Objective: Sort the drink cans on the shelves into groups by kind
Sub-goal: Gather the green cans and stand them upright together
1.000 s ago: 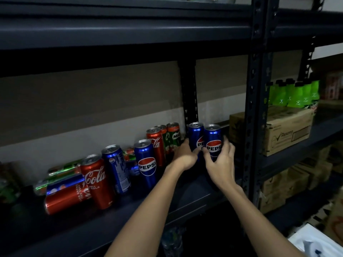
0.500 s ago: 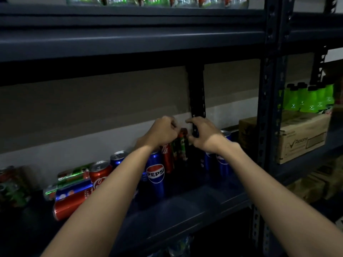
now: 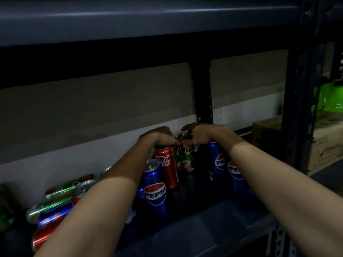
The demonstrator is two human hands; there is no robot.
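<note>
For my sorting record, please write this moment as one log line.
left hand: on red Coca-Cola can top | right hand: on green Milo can top | both cans upright

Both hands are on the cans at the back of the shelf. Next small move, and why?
Probably lift the green Milo can up and clear. The right hand pinches its top and the left hand rests on the upright Coca-Cola can beside it. The Milo stands wedged between that can and the two Pepsi cans, so it is out of group.

Both arms outstretched, left hand (image 3: 157, 139) and right hand (image 3: 201, 135) curled, knuckles up.
</note>
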